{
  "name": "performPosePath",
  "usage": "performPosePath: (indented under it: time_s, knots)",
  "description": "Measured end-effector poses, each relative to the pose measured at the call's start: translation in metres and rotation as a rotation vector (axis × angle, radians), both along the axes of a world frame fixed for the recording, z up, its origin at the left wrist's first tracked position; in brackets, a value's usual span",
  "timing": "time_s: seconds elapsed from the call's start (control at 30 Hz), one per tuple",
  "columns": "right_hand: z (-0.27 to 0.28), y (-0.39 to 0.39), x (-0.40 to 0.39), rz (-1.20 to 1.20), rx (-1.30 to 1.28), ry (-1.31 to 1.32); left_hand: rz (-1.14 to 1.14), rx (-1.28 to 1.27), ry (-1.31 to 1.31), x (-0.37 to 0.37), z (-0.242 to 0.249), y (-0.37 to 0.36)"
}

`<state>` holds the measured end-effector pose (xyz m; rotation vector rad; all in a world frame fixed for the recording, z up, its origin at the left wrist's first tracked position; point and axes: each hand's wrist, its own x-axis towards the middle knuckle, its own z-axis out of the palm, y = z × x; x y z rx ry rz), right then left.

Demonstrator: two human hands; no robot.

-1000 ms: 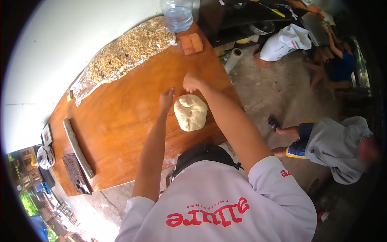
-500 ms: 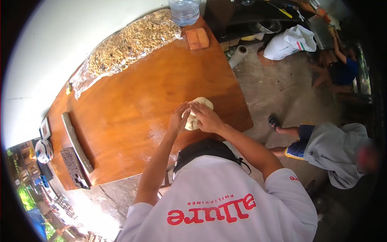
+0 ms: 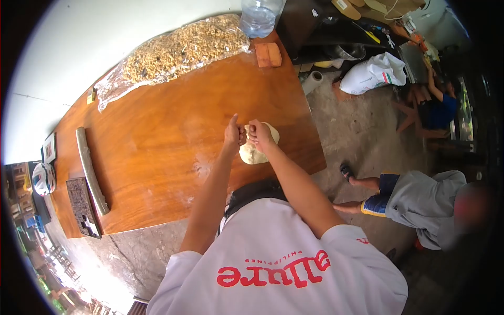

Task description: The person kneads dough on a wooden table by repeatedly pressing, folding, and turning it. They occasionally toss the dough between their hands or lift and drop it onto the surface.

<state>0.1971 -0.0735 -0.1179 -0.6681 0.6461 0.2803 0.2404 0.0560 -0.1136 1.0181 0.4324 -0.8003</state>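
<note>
Dough, one pale, rounded piece (image 3: 253, 154): lies on the near right part of a brown wooden table (image 3: 157, 126), in front of the wearer, partly covered by the hands.

Left hand (image 3: 234, 134), bare: fingers curled in, thumb extended; at the left edge of the dough.

Right hand (image 3: 260, 135), bare: loosely fisted, over the middle of the dough, beside the left. Grip of both hands narrow — whether either pinches any dough cannot be told.

Pale smears (image 3: 201, 167): on the wood, left of the dough.

Clear plastic bag (image 3: 184, 48), one, with yellow-brown crumbly contents: along the far edge, against the wall.

Water container (image 3: 258, 21), clear, bluish: at the far corner. Orange-brown block (image 3: 268, 55): just in front of it.

Long greyish rod (image 3: 91, 170): at the left end, near a dark flat panel (image 3: 83, 206).

White sack (image 3: 374, 74): on the floor side, right of the table; pale roll (image 3: 313, 80) nearby.

Person in a grey top (image 3: 420, 197): to the right — well apart from the dough.
</note>
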Motion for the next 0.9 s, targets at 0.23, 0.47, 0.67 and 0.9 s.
performPosePath:
  time_s: [0.23, 0.47, 0.67, 0.9]
  knots:
    - [-0.033, -0.018, -0.022, 0.553, -0.564, -0.005, -0.343, 0.406, 0.008, -0.039, -0.032, -0.021]
    - [-0.06, -0.019, 0.008, 0.731, -0.787, 0.254, -0.548, 0.745, -0.176, -0.011, -0.025, -0.037]
    - [-0.045, -0.015, 0.063, 0.634, -0.982, 0.266, -0.316, 0.806, -0.089, 0.033, -0.044, -0.055]
    - [-0.056, -0.015, 0.079, 0.331, -1.149, 0.006, -0.168, 0.94, -0.038, 0.045, -0.037, -0.07]
